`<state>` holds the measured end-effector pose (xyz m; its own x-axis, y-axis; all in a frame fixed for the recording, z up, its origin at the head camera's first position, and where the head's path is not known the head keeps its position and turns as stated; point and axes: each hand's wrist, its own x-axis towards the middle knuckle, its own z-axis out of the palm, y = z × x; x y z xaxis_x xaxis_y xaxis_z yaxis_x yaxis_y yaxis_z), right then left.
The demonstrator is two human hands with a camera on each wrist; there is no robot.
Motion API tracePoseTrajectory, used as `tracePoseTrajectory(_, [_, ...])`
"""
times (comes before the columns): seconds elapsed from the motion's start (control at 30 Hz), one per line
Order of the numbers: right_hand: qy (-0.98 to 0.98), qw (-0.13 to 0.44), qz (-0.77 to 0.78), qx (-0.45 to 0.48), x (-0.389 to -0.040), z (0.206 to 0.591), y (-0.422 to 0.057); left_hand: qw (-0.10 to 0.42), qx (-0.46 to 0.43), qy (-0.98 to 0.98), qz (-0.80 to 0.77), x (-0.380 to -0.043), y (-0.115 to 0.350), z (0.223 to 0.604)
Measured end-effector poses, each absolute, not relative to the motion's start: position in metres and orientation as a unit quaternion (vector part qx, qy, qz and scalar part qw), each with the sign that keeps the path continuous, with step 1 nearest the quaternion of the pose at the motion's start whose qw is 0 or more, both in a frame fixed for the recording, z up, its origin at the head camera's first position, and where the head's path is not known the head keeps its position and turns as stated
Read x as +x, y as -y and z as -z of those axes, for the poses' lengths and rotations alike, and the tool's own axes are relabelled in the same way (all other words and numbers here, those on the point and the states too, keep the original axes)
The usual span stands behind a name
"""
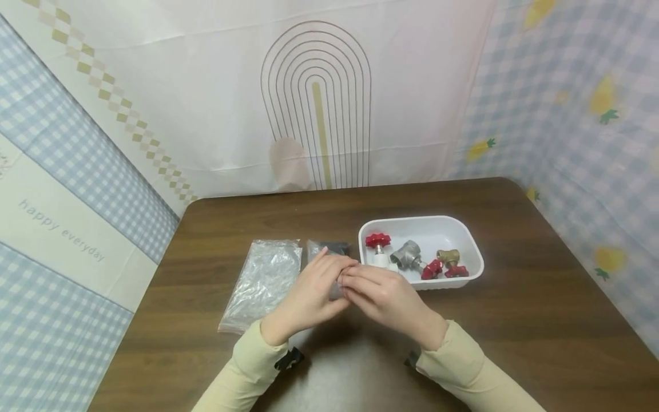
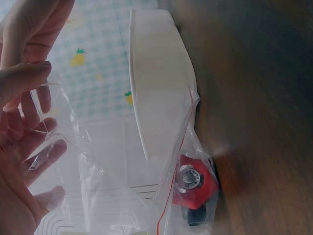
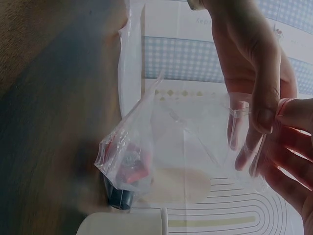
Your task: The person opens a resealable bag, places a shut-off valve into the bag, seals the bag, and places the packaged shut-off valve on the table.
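Note:
My left hand [image 1: 316, 292] and right hand [image 1: 383, 292] meet in front of me, fingertips together. Both pinch clear film of a plastic zip bag [image 3: 195, 132], raised off the table in the wrist views. Low in the left wrist view, a valve with a red handwheel [image 2: 195, 183] and dark body sits inside clear plastic by the tabletop. A red zip line runs along that plastic. Whether the pinched film and the plastic round the valve are one bag, I cannot tell. In the head view my hands mostly cover the valve; a dark part shows behind them.
A white tray [image 1: 476, 257] stands right of the hands. It holds a white valve [image 1: 380, 257], a grey metal valve [image 1: 408, 256] and a brass one [image 1: 449, 256], with red handwheels. Flat clear bags [image 1: 265, 280] lie to the left. Patterned cloth [image 1: 226, 103] surrounds the wooden table [image 1: 515, 343].

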<state>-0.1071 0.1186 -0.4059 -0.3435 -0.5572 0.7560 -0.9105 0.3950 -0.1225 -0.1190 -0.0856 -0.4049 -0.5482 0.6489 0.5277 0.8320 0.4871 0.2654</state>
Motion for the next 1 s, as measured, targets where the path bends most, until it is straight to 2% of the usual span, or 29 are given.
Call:
tracePoseTrajectory(0.33, [0.769, 0.285, -0.371, 0.436, -0.109, 0.393, -0.138, 0.184, -0.431, 0.832, 0.297, -0.124, 0.089, 0.409])
tracePoseTrajectory(0.6, [0.846, 0.297, -0.335, 0.291, -0.122, 0.379, -0.207, 0.176, -0.412, 0.829, 0.335, -0.127, 0.097, 0.407])
tracePoseTrajectory(0.7, [0.879, 0.282, -0.309, 0.228, -0.123, 0.376, -0.236, 0.179, -0.408, 0.829, 0.338, -0.128, 0.100, 0.405])
tracePoseTrajectory(0.8, [0.917, 0.224, -0.281, 0.174, -0.121, 0.373, -0.258, 0.179, -0.400, 0.833, 0.339, -0.129, 0.104, 0.403])
tracePoseTrajectory(1.0, [0.964, 0.053, -0.223, 0.136, -0.126, 0.376, -0.279, 0.177, -0.390, 0.835, 0.346, -0.128, 0.110, 0.400])
